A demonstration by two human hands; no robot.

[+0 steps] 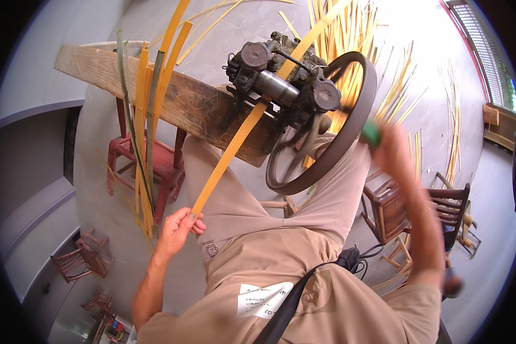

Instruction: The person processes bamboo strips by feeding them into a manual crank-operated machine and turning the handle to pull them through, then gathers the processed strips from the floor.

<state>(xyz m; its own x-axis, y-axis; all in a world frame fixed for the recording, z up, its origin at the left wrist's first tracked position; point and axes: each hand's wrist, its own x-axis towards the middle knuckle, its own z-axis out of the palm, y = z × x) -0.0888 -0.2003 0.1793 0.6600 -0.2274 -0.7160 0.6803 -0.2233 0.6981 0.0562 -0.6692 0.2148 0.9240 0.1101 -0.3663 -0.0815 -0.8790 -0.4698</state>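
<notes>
My left hand (178, 228) pinches the near end of a flat yellow bamboo strip (230, 155) between thumb and fingers. From there the strip runs up into a dark, greasy hand-cranked roller machine (327, 95), passing at its shiny steel roller (277, 87) and coming out on the far side. The machine sits on the end of a thick wooden plank (198, 101) in front of my knees. On the right, my right hand (391, 150), blurred, is closed around the green handle (371, 133) of the large iron handwheel (367, 86).
Several strips (142, 90) lean upright across the plank, beside a red wooden stool (142, 152). Beyond the machine, a heap of bamboo strips (348, 26) covers the floor, with thinner bundles (397, 92) to its right. Wooden chairs stand at right (387, 213) and lower left (88, 253).
</notes>
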